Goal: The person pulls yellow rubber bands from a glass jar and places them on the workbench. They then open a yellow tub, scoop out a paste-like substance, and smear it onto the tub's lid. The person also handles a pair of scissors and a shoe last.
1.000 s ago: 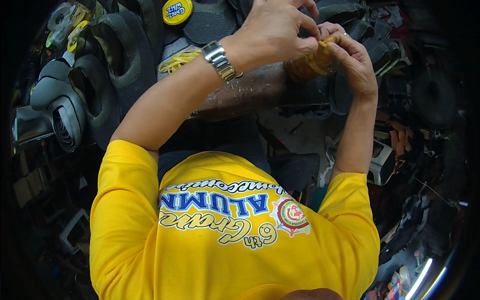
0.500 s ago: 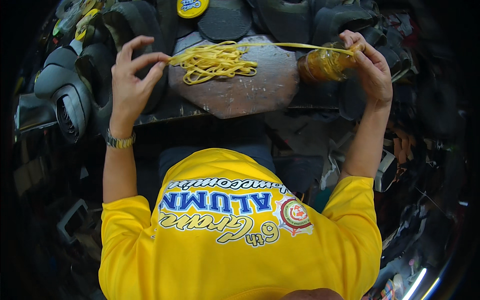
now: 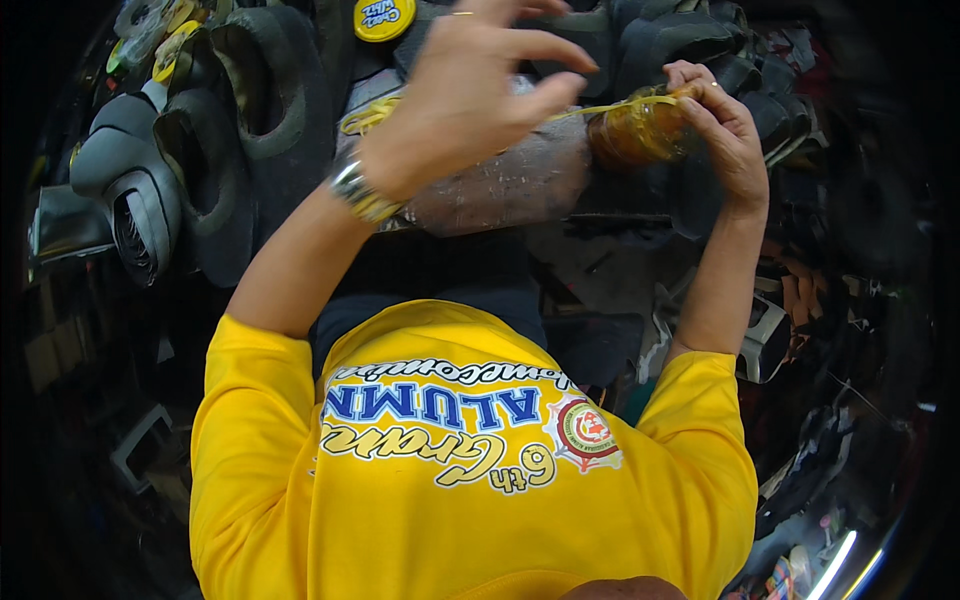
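Observation:
My left hand [image 3: 470, 95] hangs over the worn wooden board [image 3: 510, 195], its thumb and fingers apart with nothing between them. Behind it lies a heap of thin yellow strip [image 3: 368, 115]; most of the heap is hidden by that hand. A single length of the strip [image 3: 610, 106] runs from there to the right. My right hand [image 3: 728, 130] pinches this length between thumb and fingers. Close beside the right hand is a glass jar [image 3: 635, 135] smeared with amber, glue-like stuff.
Dark shoe-sole-like pieces [image 3: 265, 85] crowd the left and back of the bench. A round yellow lid [image 3: 384, 16] lies at the back. Grey rolled sheet material [image 3: 140, 220] sits at the left edge. Scraps [image 3: 800, 300] fill the floor at the right.
My left hand has let go of the heap's left end and swung right across the board. The right hand still pinches the strip and has shifted slightly left.

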The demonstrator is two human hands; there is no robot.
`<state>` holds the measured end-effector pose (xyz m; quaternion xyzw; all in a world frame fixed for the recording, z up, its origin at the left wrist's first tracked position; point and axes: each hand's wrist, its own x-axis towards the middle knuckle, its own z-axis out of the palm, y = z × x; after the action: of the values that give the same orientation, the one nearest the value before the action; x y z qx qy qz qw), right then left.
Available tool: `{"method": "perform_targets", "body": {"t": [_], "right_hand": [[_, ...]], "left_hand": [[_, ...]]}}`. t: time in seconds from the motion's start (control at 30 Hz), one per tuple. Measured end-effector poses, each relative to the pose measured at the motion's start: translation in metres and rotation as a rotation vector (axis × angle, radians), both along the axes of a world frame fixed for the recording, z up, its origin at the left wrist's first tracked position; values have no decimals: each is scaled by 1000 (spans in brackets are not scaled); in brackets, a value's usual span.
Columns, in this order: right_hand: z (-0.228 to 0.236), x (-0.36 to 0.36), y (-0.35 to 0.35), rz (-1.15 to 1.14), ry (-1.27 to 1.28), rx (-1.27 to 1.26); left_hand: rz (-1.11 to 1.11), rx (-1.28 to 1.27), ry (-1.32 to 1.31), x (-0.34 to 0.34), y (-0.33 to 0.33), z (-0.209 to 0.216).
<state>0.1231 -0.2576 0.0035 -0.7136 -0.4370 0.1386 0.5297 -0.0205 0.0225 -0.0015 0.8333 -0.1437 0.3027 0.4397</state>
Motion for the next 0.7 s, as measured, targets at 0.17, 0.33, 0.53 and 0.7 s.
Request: {"method": "perform_targets", "body": {"t": [0.17, 0.33, 0.53, 0.7], "right_hand": [[1, -4, -6, -42, 27, -21], [4, -6, -7, -44, 111, -78], [1, -6, -1, 50, 71, 27], [-2, 1, -1, 105, 110, 48]], "left_hand": [[-83, 67, 16, 47, -54, 6], [-125, 64, 90, 62, -61, -3], [-101, 81, 67, 57, -58, 2], [3, 162, 40, 38, -15, 0]]}}
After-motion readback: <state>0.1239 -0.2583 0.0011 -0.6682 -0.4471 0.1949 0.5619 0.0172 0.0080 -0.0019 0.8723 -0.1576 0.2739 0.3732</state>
